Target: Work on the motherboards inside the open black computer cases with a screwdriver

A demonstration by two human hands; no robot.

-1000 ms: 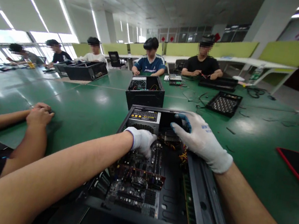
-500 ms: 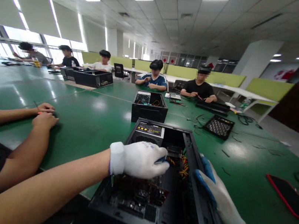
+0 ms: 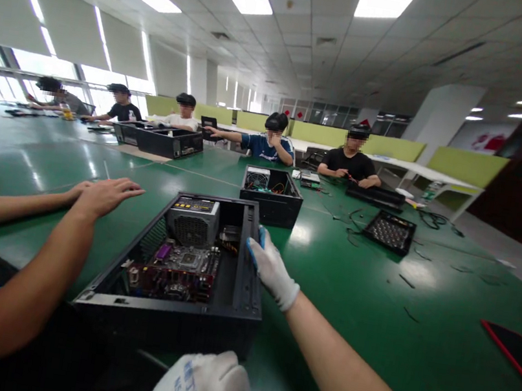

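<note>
right hand (image 3: 273, 272): open against computer case (image 3: 163, 321) | left hand (image 3: 205, 386): curled, can't tell if holding | risk: uneven push could slide case left into neighbour's forearm (image 3: 49, 249)

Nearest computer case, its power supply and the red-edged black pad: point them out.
Nearest computer case (image 3: 160, 307): head view, on its near rim.
Power supply (image 3: 191, 229): head view, on its fan grille.
Red-edged black pad (image 3: 519, 354): head view, on the dark surface inside the red edge.
</note>
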